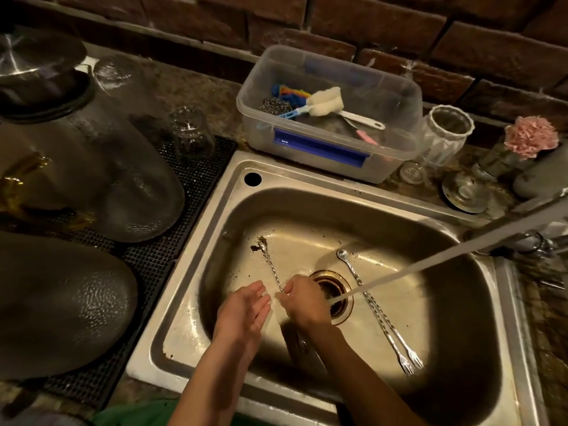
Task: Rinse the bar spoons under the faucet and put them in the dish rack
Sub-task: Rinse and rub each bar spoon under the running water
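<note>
In the steel sink (479, 376) my right hand (304, 302) grips a long twisted bar spoon (270, 265) by the middle of its stem; its dirty bowl end points to the far left. My left hand (246, 309) is beside it with fingers straight, just left of the stem. Two more bar spoons (378, 312) lie side by side on the sink floor right of the drain (333, 292), fork ends toward me. A water stream (430, 262) runs from the faucet (522, 222) at the right and lands by my right hand over the drain.
A black drying mat (196, 182) with upturned glasses (190, 133) lies left of the sink. A clear plastic tub (332, 158) with a sponge brush and scourers stands behind the sink. A ribbed glass (445, 133), a sink strainer (465, 192) and a pink flower sit at the back right.
</note>
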`<state>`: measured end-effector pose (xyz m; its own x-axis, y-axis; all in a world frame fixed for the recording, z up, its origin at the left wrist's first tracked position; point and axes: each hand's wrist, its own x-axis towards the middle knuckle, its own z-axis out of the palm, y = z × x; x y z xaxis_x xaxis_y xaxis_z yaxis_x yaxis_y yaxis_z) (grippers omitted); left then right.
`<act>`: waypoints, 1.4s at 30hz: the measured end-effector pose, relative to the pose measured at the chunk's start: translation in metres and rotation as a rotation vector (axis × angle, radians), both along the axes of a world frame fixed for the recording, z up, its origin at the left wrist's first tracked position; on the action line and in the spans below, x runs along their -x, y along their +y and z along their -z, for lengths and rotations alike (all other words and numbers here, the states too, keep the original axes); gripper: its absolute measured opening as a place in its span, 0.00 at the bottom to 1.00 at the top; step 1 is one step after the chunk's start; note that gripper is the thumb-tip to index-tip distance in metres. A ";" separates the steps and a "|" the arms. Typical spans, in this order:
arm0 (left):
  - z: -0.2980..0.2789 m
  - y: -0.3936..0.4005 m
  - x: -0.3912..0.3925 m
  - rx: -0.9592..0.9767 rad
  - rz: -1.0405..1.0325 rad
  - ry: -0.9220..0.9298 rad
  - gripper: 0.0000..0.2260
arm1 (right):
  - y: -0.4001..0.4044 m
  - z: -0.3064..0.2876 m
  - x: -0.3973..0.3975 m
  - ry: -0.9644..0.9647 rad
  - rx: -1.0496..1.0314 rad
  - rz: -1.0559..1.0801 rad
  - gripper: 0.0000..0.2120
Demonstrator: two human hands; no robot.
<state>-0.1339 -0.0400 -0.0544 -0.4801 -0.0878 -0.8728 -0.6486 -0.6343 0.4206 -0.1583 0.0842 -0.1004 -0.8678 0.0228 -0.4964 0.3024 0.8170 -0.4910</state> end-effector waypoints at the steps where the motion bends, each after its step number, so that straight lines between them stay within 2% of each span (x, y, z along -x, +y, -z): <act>1: 0.000 0.000 0.000 0.014 0.002 0.002 0.16 | -0.003 0.000 0.002 0.007 -0.043 -0.025 0.09; 3: 0.001 0.000 0.000 0.029 0.007 0.002 0.17 | -0.003 0.001 0.005 -0.002 -0.058 -0.049 0.11; 6: 0.001 0.002 0.004 0.031 0.024 -0.010 0.17 | 0.005 0.000 0.007 -0.071 0.024 0.016 0.10; 10: 0.004 0.015 0.010 0.045 0.087 -0.041 0.15 | 0.026 -0.009 -0.001 -0.115 0.261 0.235 0.07; 13: 0.006 0.031 0.014 0.038 0.121 -0.036 0.11 | 0.041 -0.019 -0.010 -0.043 0.377 0.351 0.05; 17: -0.001 0.056 0.015 -0.084 0.169 0.049 0.06 | 0.056 -0.037 -0.018 0.012 0.492 0.413 0.05; 19: -0.008 0.070 0.015 -0.163 0.219 0.114 0.08 | 0.063 -0.045 -0.022 0.023 0.521 0.413 0.06; 23: -0.017 0.091 0.014 -0.133 0.322 0.178 0.12 | 0.076 -0.055 -0.028 0.017 0.578 0.481 0.07; 26: -0.021 0.100 0.011 -0.120 0.329 0.190 0.10 | 0.084 -0.061 -0.031 0.009 0.602 0.466 0.11; 31: -0.023 0.106 0.001 -0.129 0.338 0.213 0.12 | 0.092 -0.069 -0.044 0.026 0.609 0.489 0.04; 35: -0.021 0.112 -0.003 -0.153 0.301 0.226 0.09 | 0.098 -0.071 -0.054 0.079 0.511 0.467 0.02; 42: -0.019 0.120 -0.008 -0.208 0.250 0.211 0.13 | 0.111 -0.079 -0.069 0.157 0.355 0.309 0.02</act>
<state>-0.1261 0.0800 -0.0358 -0.6352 0.2226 -0.7395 -0.7068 -0.5535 0.4405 -0.0891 0.1953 -0.0216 -0.9120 0.1441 -0.3840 0.4042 0.4750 -0.7817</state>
